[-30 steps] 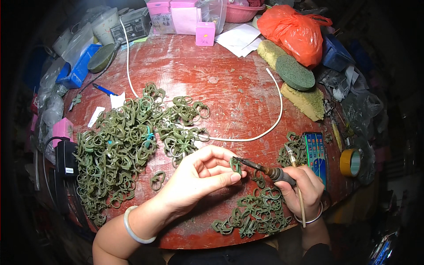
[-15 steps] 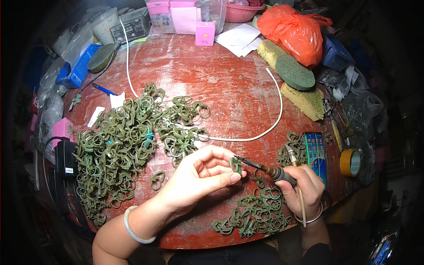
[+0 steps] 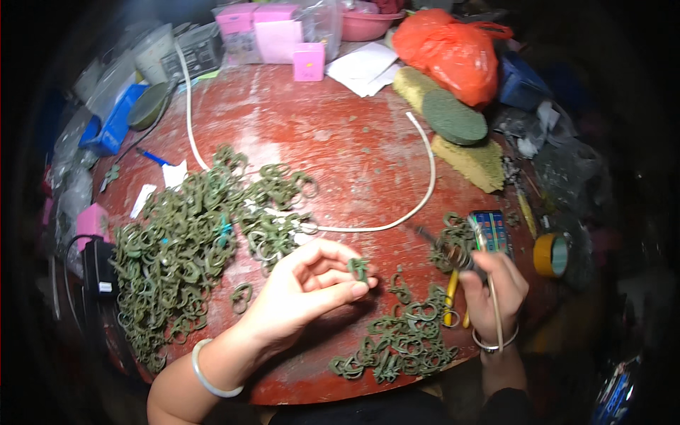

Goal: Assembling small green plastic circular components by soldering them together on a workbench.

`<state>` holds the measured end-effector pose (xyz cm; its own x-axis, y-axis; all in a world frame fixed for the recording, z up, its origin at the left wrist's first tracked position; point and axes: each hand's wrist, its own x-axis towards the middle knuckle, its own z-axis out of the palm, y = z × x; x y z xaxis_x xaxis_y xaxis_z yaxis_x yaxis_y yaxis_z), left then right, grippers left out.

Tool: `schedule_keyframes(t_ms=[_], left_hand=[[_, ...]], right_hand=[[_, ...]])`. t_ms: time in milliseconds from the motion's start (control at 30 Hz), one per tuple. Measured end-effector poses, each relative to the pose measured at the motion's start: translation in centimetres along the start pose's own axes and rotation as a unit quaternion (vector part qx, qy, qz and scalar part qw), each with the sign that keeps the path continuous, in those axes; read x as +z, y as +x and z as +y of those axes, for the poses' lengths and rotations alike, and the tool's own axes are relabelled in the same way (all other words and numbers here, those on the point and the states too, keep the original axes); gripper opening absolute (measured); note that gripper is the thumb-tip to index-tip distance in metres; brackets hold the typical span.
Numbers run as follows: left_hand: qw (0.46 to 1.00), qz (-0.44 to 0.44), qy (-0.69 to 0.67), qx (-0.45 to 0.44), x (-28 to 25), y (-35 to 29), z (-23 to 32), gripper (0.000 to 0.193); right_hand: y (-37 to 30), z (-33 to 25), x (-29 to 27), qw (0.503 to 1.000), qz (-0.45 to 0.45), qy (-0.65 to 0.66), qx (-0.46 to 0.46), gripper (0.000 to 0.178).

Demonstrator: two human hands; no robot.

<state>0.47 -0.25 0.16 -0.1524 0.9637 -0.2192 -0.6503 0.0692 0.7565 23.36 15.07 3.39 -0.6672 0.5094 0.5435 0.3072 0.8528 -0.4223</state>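
Note:
My left hand [image 3: 304, 287] pinches a small green ring-shaped piece [image 3: 359, 269], apparently wax, between thumb and fingers over the table's middle. In my right hand [image 3: 496, 294] are a soldering-iron-like heating tool [image 3: 455, 255], its thin tip toward the upper left, and a thin-handled brush [image 3: 494, 304]. The heating tool is apart from the held piece and blurred. Below the hands lies a small heap of similar green rings [image 3: 397, 340]. A far larger heap [image 3: 177, 248] spreads at the left, beside my left forearm. Another few rings [image 3: 450, 237] lie behind the heating tool.
A phone [image 3: 496, 230] and yellow tape roll [image 3: 550, 256] lie at the right, a yellow-handled tool [image 3: 451, 294] near my right hand. A white cord [image 3: 428, 180] curves across the red table [image 3: 319, 127]. Sponges [image 3: 453, 117], a red bag [image 3: 446, 57] and pink boxes [image 3: 309, 62] stand behind.
My right hand has drawn the heating tool and brush away from the held piece, to the right. The yellow-handled tool now shows beside it. The view has shifted slightly; my left hand keeps its pinch.

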Motion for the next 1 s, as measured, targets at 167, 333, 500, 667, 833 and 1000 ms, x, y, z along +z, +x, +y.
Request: schedule_keyframes(t_ms=[167,333,500,667,833,1000], left_hand=[[0.999,0.022,-0.008,0.036,-0.6,-0.8,-0.2,0.029],[0.999,0.037,-0.003,0.01,-0.2,-0.3,0.1,0.031],[0.999,0.022,-0.005,-0.023,0.3,-0.8,1.0,0.034],[0.996,0.029,0.078,-0.032,0.4,-0.7,1.0,0.031],[0.995,0.021,0.096,-0.033,0.3,-0.8,0.8,0.023],[0.996,0.053,0.071,-0.031,0.3,-0.8,0.9,0.015]], right_hand=[[2.8,4.8,-1.8,0.979,0.079,-0.058,0.181,0.017],[1.5,13.0,-3.6,0.957,0.071,-0.263,0.101,0.023],[1.7,13.1,-3.5,0.923,0.001,-0.369,0.11,0.022],[3.1,6.8,-2.4,0.989,0.008,-0.145,0.04,0.018],[4.6,3.7,0.4,0.992,-0.096,-0.075,-0.046,0.01],[5.6,0.2,2.8,0.979,-0.16,0.114,-0.059,0.012]])
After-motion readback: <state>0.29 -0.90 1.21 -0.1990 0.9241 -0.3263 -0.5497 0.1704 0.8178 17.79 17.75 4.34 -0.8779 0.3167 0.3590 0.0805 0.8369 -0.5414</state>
